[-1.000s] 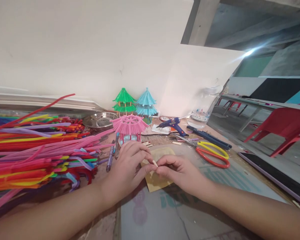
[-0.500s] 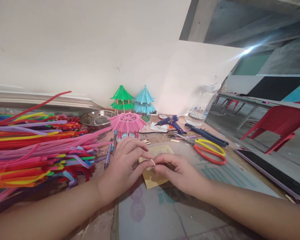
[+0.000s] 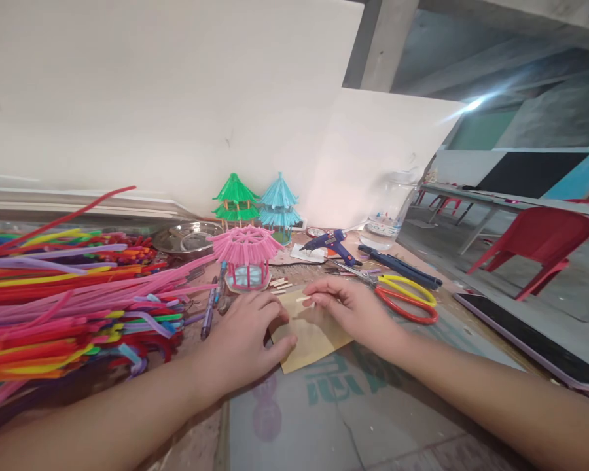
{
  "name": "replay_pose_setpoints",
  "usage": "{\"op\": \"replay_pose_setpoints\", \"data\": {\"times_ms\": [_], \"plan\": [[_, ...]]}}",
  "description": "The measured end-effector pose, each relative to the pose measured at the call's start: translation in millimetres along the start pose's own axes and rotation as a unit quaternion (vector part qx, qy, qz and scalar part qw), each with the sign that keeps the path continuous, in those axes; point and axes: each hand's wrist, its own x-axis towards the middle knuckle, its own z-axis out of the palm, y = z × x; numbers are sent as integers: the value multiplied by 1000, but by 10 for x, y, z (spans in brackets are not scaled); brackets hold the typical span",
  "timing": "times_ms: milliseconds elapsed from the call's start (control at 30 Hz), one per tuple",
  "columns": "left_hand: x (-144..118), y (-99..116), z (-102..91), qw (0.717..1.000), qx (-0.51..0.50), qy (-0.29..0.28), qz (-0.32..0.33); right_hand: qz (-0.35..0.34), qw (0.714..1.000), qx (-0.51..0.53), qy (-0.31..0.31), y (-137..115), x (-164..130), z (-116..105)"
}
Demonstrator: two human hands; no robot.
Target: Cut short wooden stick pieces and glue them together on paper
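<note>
My left hand [image 3: 243, 333] rests palm down on the near left corner of a tan cardboard piece [image 3: 314, 335], fingers spread. My right hand [image 3: 356, 309] lies over the card's far edge and pinches a small pale stick [image 3: 304, 299] at its fingertips. Just beyond the card stands a small pink pavilion model [image 3: 247, 257] with a fringed roof, and a few short wooden sticks [image 3: 279, 284] lie beside its base.
A large pile of coloured pipe cleaners [image 3: 73, 294] fills the left. Red-and-yellow scissors [image 3: 405, 297], a blue glue gun [image 3: 328, 243], dark pliers [image 3: 402, 265], pens [image 3: 211, 301], a metal dish [image 3: 189, 239], green [image 3: 234, 199] and blue [image 3: 279, 203] pavilion models, a clear jar [image 3: 390, 209] stand behind. Red chair [image 3: 540, 245] right.
My hands have parted: the left dropped flat onto the card, the right carried the small stick away toward the card's far edge. The view has shifted slightly.
</note>
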Motion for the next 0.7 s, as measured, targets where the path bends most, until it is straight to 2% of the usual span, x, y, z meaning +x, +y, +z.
{"op": "replay_pose_setpoints", "data": {"times_ms": [67,167,333,433,567,700], "plan": [[8,-9,-5,1000,-7,-3,-11,34,999,42,-7,46,26,-10],[18,-36,-9,999,-21,32,-6,46,996,74,-28,34,2,14],[16,-50,-13,995,7,55,81,4,997,51,-59,-122,-123,93],[15,-30,-30,990,19,63,121,24,991,116,-65,-157,-151,123],[21,-3,-54,989,-4,77,126,75,968,227,-77,-113,-127,140],[30,8,-55,990,-9,72,124,83,961,249,-82,-90,-112,151]]}}
